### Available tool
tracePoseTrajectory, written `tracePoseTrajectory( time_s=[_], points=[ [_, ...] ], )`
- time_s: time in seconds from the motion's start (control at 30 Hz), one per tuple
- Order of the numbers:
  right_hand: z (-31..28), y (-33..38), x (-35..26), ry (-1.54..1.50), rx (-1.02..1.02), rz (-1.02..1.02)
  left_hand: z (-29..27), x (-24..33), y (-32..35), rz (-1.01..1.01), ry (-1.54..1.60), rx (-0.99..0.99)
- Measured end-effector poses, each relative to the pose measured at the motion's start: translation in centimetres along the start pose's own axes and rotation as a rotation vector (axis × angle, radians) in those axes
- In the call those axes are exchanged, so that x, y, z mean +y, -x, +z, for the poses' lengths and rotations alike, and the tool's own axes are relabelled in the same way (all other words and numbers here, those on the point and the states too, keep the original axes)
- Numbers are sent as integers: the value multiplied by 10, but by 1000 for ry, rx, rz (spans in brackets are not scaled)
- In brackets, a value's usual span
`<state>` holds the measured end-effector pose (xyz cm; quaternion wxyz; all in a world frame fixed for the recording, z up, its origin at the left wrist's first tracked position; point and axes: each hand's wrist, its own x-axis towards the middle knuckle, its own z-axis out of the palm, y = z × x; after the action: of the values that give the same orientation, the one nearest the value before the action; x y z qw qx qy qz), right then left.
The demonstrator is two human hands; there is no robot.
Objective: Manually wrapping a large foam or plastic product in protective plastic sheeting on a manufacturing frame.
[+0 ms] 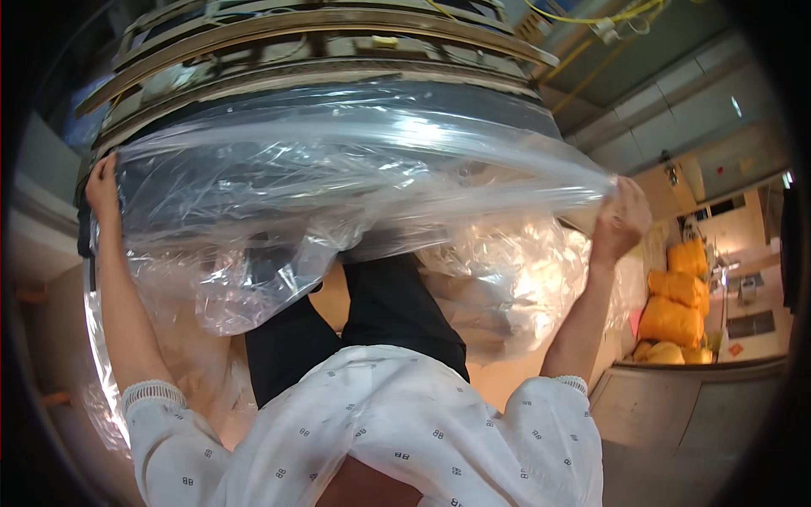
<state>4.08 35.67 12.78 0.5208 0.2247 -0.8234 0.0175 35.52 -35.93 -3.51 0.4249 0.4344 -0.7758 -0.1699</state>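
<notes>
A wide sheet of clear plastic film stretches between my two hands over a dark surface. At the far left, my left hand is closed on the film's edge by the corner of that surface. Out to the right, my right hand grips the gathered other end, holding it taut; its fingers are slightly blurred. Loose, crumpled film hangs down in front of my legs and spreads over the floor on both sides.
Wooden rails run across behind the dark surface. Yellow cables hang at the upper right. Several orange sacks are piled at the right, near a pale wall and a low ledge.
</notes>
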Motion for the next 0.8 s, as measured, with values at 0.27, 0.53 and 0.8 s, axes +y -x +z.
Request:
tracePoseTrajectory(
  time_s=[0.27,0.53,0.8],
  points=[
    [-41,94,123,-561,-257,965,-12,-52,-26,-82,-26,119],
    [36,168,-81,-1894,-1097,1406,-13,-89,-36,78,-235,148],
    [53,141,201,-222,-21,864,3,-5,-5,86,-151,-74]
  ],
)
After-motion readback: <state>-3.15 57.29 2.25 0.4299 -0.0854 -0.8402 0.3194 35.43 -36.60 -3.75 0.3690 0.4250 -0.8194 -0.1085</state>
